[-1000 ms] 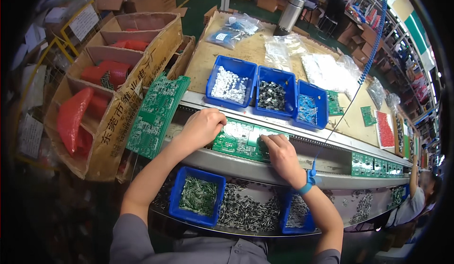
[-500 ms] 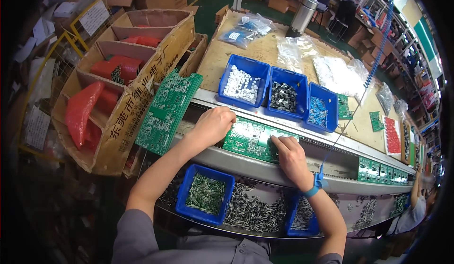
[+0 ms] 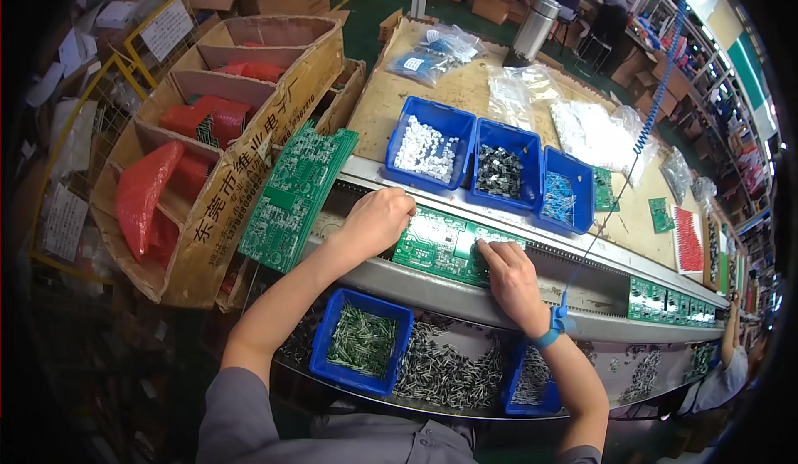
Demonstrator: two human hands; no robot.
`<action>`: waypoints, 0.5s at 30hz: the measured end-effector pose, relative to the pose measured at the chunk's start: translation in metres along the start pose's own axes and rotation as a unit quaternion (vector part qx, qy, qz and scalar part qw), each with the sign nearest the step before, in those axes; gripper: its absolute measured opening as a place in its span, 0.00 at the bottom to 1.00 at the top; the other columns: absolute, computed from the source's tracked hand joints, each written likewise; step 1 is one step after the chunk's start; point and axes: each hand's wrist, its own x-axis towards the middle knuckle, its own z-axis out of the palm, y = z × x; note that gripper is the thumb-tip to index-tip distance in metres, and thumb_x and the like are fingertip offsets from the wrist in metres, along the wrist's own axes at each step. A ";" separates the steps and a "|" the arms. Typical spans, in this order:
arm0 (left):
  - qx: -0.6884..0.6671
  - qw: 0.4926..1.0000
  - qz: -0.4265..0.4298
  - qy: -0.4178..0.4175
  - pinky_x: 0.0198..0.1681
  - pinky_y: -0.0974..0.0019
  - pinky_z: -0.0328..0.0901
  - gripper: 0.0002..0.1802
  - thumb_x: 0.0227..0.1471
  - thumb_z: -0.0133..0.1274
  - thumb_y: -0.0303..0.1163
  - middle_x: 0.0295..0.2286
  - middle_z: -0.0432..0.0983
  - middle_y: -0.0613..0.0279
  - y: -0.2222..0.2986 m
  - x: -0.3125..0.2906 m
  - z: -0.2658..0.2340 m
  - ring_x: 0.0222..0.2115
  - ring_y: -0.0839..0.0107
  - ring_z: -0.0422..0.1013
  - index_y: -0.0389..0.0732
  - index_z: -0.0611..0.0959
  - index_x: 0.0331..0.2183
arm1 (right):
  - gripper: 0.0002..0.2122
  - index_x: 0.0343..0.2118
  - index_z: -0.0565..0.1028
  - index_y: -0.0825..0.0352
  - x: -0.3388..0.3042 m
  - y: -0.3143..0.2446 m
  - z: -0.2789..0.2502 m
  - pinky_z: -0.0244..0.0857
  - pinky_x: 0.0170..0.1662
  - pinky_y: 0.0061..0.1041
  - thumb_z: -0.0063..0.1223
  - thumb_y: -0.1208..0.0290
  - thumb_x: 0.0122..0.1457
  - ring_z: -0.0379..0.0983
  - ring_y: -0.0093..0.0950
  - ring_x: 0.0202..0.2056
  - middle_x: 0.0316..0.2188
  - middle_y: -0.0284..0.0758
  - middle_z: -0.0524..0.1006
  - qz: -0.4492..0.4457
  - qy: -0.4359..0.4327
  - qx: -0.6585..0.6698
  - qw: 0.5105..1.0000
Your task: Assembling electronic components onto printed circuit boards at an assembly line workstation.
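Observation:
A green circuit board point(image 3: 439, 246) lies in the metal conveyor track in front of me. My left hand point(image 3: 378, 221) is at its left end, fingers curled and pinched together over the corner; what they hold is hidden. My right hand point(image 3: 514, 274) rests over the board's right part, thumb and fingers closed and pointing down onto its surface. Any small part between those fingertips is too small to make out. A blue wrist strap point(image 3: 555, 327) circles my right wrist, its thin cord rising to a coiled blue cable point(image 3: 665, 73).
Beyond the track stand blue bins of white connectors point(image 3: 424, 150), black parts point(image 3: 499, 171) and blue components point(image 3: 559, 194). Nearer me are a bin of green parts point(image 3: 362, 341), loose components point(image 3: 449, 368) and another bin point(image 3: 532, 381). Stacked boards point(image 3: 295, 194) and a divided carton point(image 3: 241, 173) stand left.

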 end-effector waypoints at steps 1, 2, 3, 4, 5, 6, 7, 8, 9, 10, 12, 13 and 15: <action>0.000 1.000 0.000 0.000 0.36 0.55 0.67 0.05 0.43 0.51 0.22 0.26 0.76 0.50 0.000 0.000 0.000 0.31 0.52 0.73 0.32 0.81 0.24 | 0.21 0.43 0.72 0.72 0.000 0.000 0.000 0.65 0.37 0.29 0.47 0.84 0.41 0.68 0.34 0.31 0.30 0.38 0.73 0.000 0.000 0.000 1.000; -0.002 1.000 -0.002 -0.001 0.36 0.56 0.67 0.05 0.43 0.51 0.23 0.26 0.76 0.50 0.000 0.000 0.000 0.31 0.52 0.73 0.32 0.81 0.24 | 0.20 0.43 0.73 0.72 0.000 -0.001 -0.001 0.66 0.37 0.30 0.48 0.85 0.42 0.68 0.35 0.32 0.31 0.39 0.73 0.009 -0.005 0.007 1.000; -0.003 1.000 -0.004 -0.002 0.36 0.56 0.67 0.05 0.43 0.51 0.23 0.26 0.76 0.50 0.000 0.000 0.000 0.31 0.52 0.73 0.32 0.81 0.24 | 0.20 0.44 0.73 0.71 0.000 -0.001 -0.001 0.66 0.37 0.32 0.48 0.87 0.43 0.69 0.36 0.32 0.31 0.40 0.73 0.017 -0.009 0.015 1.000; -0.003 1.000 -0.004 -0.002 0.36 0.56 0.67 0.05 0.43 0.51 0.23 0.26 0.76 0.50 0.000 0.000 0.000 0.31 0.52 0.73 0.32 0.81 0.24 | 0.20 0.44 0.73 0.71 -0.001 -0.001 -0.001 0.66 0.37 0.32 0.48 0.87 0.43 0.69 0.36 0.32 0.31 0.40 0.73 0.017 -0.009 0.014 1.000; -0.006 1.000 -0.008 -0.003 0.36 0.56 0.67 0.05 0.43 0.51 0.23 0.26 0.76 0.50 0.001 0.001 -0.001 0.31 0.52 0.73 0.32 0.81 0.25 | 0.20 0.43 0.73 0.71 -0.001 -0.001 -0.001 0.66 0.37 0.32 0.48 0.87 0.43 0.68 0.36 0.32 0.31 0.40 0.73 0.017 -0.008 0.014 1.000; -0.008 1.000 -0.012 -0.003 0.36 0.56 0.67 0.06 0.43 0.51 0.23 0.27 0.76 0.51 0.001 0.001 -0.001 0.31 0.52 0.73 0.32 0.81 0.25 | 0.20 0.43 0.73 0.71 -0.001 -0.001 0.000 0.66 0.37 0.32 0.48 0.87 0.42 0.68 0.36 0.32 0.31 0.40 0.73 0.018 -0.007 0.014 1.000; -0.008 1.000 -0.012 -0.003 0.36 0.56 0.67 0.06 0.43 0.51 0.23 0.27 0.76 0.51 0.001 0.000 -0.001 0.31 0.52 0.73 0.32 0.81 0.25 | 0.20 0.43 0.73 0.71 -0.001 -0.001 0.000 0.66 0.37 0.32 0.48 0.87 0.42 0.68 0.36 0.32 0.31 0.40 0.73 0.017 -0.007 0.014 1.000; -0.006 1.000 -0.009 -0.004 0.36 0.56 0.67 0.06 0.43 0.50 0.23 0.26 0.76 0.51 0.000 0.000 -0.001 0.31 0.52 0.73 0.32 0.81 0.25 | 0.20 0.43 0.73 0.71 -0.001 -0.001 0.000 0.66 0.37 0.32 0.48 0.87 0.42 0.68 0.36 0.32 0.31 0.40 0.73 0.016 -0.005 0.014 1.000; -0.004 1.000 -0.007 -0.006 0.36 0.56 0.67 0.06 0.43 0.50 0.23 0.26 0.76 0.50 0.000 0.000 -0.001 0.31 0.52 0.73 0.32 0.81 0.25 | 0.21 0.43 0.73 0.71 -0.001 -0.001 0.000 0.66 0.37 0.32 0.48 0.87 0.42 0.68 0.36 0.32 0.31 0.40 0.73 0.015 -0.003 0.013 1.000; -0.004 1.000 -0.007 -0.006 0.36 0.56 0.67 0.06 0.43 0.50 0.23 0.26 0.76 0.50 0.000 0.000 -0.001 0.31 0.52 0.73 0.32 0.81 0.25 | 0.21 0.43 0.73 0.71 -0.001 -0.001 0.001 0.66 0.37 0.32 0.48 0.87 0.42 0.68 0.36 0.32 0.31 0.40 0.73 0.016 -0.003 0.013 1.000; -0.004 1.000 -0.008 -0.011 0.36 0.56 0.67 0.06 0.44 0.50 0.23 0.26 0.76 0.50 0.000 0.000 -0.001 0.31 0.52 0.73 0.32 0.81 0.24 | 0.20 0.43 0.72 0.73 -0.001 0.000 0.001 0.65 0.38 0.29 0.47 0.84 0.41 0.68 0.33 0.32 0.30 0.38 0.73 -0.002 0.005 -0.007 1.000; -0.004 1.000 -0.008 -0.011 0.36 0.56 0.67 0.06 0.44 0.50 0.23 0.26 0.76 0.50 0.000 0.001 -0.001 0.31 0.52 0.73 0.32 0.81 0.24 | 0.20 0.43 0.72 0.73 -0.001 0.000 0.001 0.65 0.38 0.29 0.47 0.84 0.41 0.68 0.33 0.32 0.30 0.38 0.73 -0.002 0.005 -0.007 1.000; -0.005 1.000 0.000 -0.002 0.37 0.56 0.67 0.05 0.43 0.51 0.22 0.26 0.76 0.50 0.000 0.001 0.000 0.31 0.52 0.73 0.32 0.81 0.24 | 0.20 0.43 0.72 0.73 0.000 -0.001 0.000 0.65 0.38 0.29 0.47 0.84 0.41 0.68 0.33 0.31 0.30 0.38 0.73 -0.001 -0.001 -0.011 1.000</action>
